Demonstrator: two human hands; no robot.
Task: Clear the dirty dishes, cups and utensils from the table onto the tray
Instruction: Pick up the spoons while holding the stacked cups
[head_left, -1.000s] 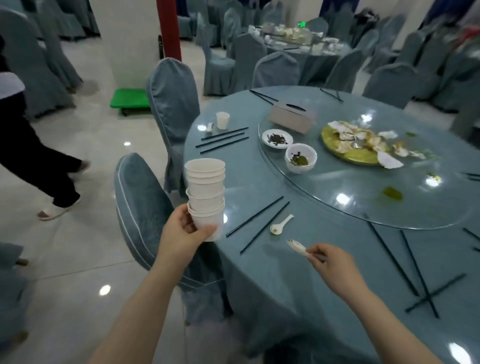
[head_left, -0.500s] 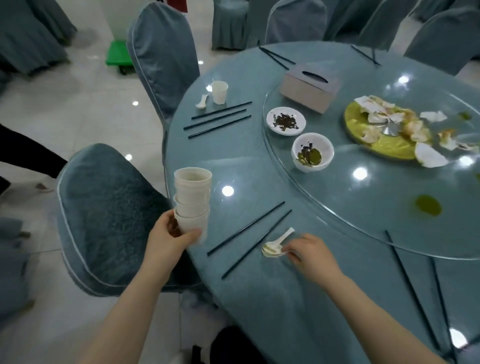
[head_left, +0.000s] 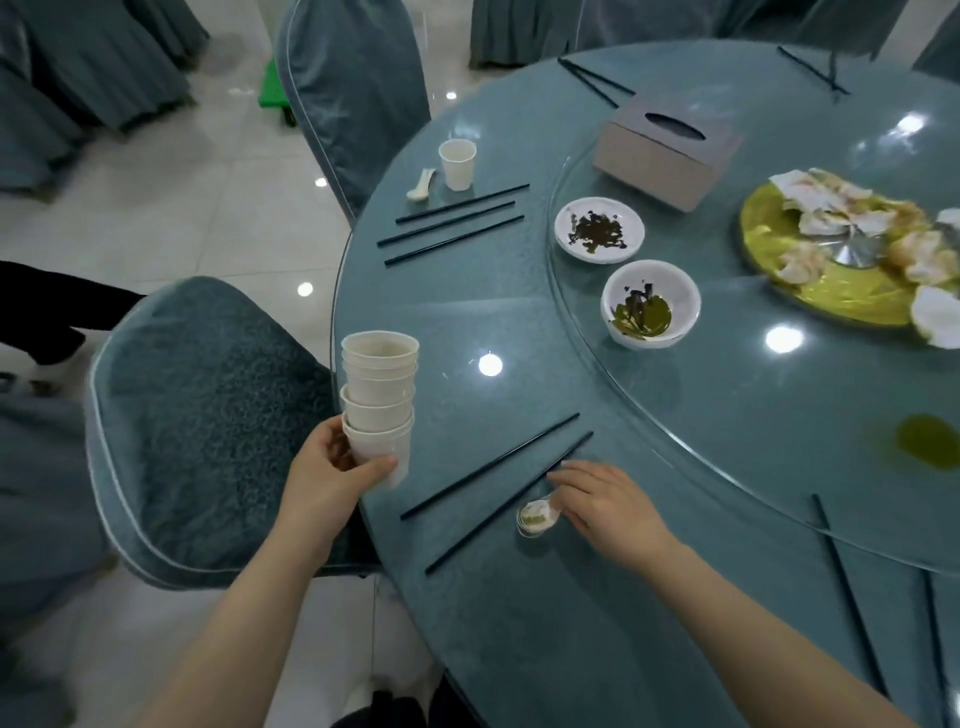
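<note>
My left hand (head_left: 332, 478) grips the bottom of a stack of cups (head_left: 379, 400), held upright at the counter (head_left: 519, 623) edge, approx. 9 o'clock. W/ 2 chopsticks (head_left: 498, 467) just right of the stack, lying diagonally. At 6 o'clock my right hand (head_left: 608, 504), fingers curled, pinches soiled spoons (head_left: 537, 517) resting on the counter beside the nearer chopstick. Towards 12: single cup (head_left: 457, 163), spoon (head_left: 422, 184), 3 chopsticks (head_left: 457, 223). Towards 1–2 o'clock on glass turntable (head_left: 753, 415): small plate (head_left: 599, 229), bowl (head_left: 650, 303) w/ green residue, tissue box (head_left: 667, 150), yellow platter (head_left: 831, 280).
</note>
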